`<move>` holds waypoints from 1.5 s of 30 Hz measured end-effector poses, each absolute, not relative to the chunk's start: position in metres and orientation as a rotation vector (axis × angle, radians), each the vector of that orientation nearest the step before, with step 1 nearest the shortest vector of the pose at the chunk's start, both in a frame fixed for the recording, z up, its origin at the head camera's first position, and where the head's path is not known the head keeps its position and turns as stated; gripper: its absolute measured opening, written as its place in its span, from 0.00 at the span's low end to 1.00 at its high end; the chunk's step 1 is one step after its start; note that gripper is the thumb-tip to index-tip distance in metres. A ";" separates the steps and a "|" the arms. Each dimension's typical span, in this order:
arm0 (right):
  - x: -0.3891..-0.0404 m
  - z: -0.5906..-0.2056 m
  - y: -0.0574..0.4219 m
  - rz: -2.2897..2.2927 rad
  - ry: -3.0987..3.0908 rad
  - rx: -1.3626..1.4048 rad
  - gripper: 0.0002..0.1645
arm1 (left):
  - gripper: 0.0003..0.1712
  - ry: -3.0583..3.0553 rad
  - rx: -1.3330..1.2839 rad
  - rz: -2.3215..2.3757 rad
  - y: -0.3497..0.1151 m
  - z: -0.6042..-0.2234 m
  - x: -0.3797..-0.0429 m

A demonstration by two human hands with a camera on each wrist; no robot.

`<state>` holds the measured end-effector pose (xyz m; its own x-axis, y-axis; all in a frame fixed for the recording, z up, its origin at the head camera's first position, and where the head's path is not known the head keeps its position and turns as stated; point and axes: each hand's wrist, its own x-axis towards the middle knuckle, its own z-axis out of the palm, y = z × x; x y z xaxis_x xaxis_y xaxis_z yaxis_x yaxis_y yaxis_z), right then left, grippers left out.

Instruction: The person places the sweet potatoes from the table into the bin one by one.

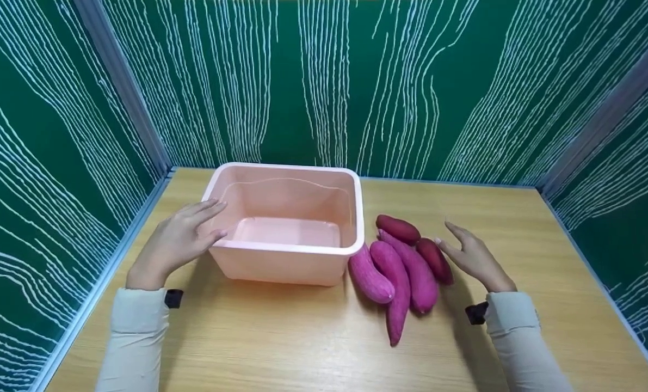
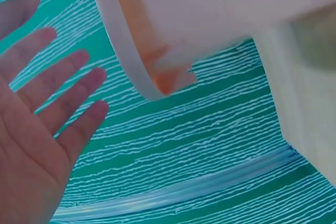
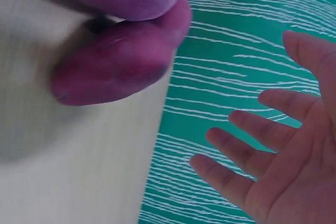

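A pink plastic bin (image 1: 280, 264) stands on the table, its inside bare down to the bottom. In the head view my left hand (image 1: 179, 239) hovers at the bin's left side with fingers spread; the left wrist view shows the palm (image 2: 26, 145) apart from the rim. Right of the bin lie several sweet potatoes, the longer ones bright purple-pink (image 1: 394, 283) and two shorter ones dark red (image 1: 397, 228). My right hand (image 1: 479, 261) is held just right of the nearer dark red sweet potato (image 3: 115, 66), its fingers extended and holding nothing.
The wooden table (image 1: 280, 337) is bordered by green panels (image 1: 324, 81) with white wavy lines at the back and both sides. Metal posts (image 1: 122, 81) rise at the back corners. One long sweet potato lies against the bin's right front corner.
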<state>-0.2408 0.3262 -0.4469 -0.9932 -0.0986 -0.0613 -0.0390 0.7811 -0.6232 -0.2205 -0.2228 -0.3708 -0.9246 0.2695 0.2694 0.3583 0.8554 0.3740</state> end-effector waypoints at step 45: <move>-0.245 -0.517 0.338 -1.363 2.634 -0.030 0.43 | 0.12 -2.921 -0.529 -0.912 -0.235 -0.384 -0.225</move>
<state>-0.2448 0.3382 -0.5175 -0.9845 -0.0981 -0.1456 0.0622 0.5806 -0.8118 -0.2245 -0.2346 -0.3838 -0.9413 0.3098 0.1344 0.3312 0.7696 0.5459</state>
